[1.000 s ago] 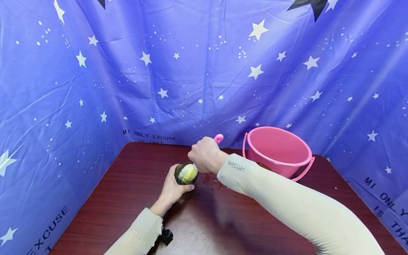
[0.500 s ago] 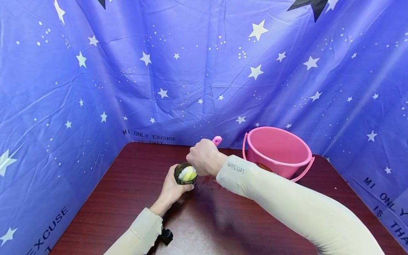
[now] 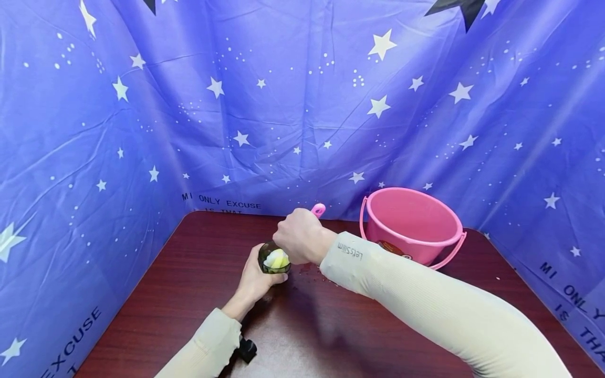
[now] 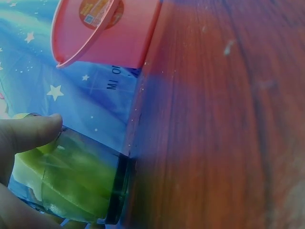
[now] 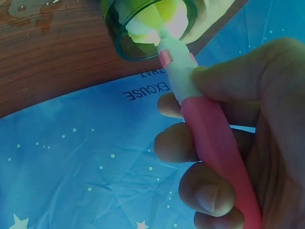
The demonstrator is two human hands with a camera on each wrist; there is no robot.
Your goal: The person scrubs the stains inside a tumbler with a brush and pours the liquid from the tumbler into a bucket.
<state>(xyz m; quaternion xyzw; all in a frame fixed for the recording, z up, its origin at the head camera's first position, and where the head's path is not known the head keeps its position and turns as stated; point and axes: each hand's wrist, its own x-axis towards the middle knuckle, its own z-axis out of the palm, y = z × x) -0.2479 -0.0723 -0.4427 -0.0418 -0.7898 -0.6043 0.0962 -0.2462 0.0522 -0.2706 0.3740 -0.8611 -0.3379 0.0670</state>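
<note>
Wrapped by my left hand [image 3: 253, 280] is a dark-tinted drinking glass [image 4: 71, 176], its base near or on the tabletop. Inside the glass sits a yellow and white sponge head [image 3: 277, 259], the head of a cup brush. My right hand [image 3: 302, 236] grips the brush's pink and white handle [image 5: 217, 143], fingers curled round it and thumb along the white part. The handle's looped pink end [image 3: 319, 210] sticks out behind the fist. In the head view the right hand hides most of the handle and the right side of the glass.
A pink bucket [image 3: 372, 231] with its carrying handle folded down stands at the back right of the dark red wooden table [image 3: 189, 283]. Wet drops [image 3: 312, 270] lie near the glass. Blue starry cloth [image 3: 283, 105] hangs round the table's back and sides.
My right hand has shifted slightly left and down with the brush, and the sponge sits lower in the glass. The left hand keeps its hold on the glass with little movement.
</note>
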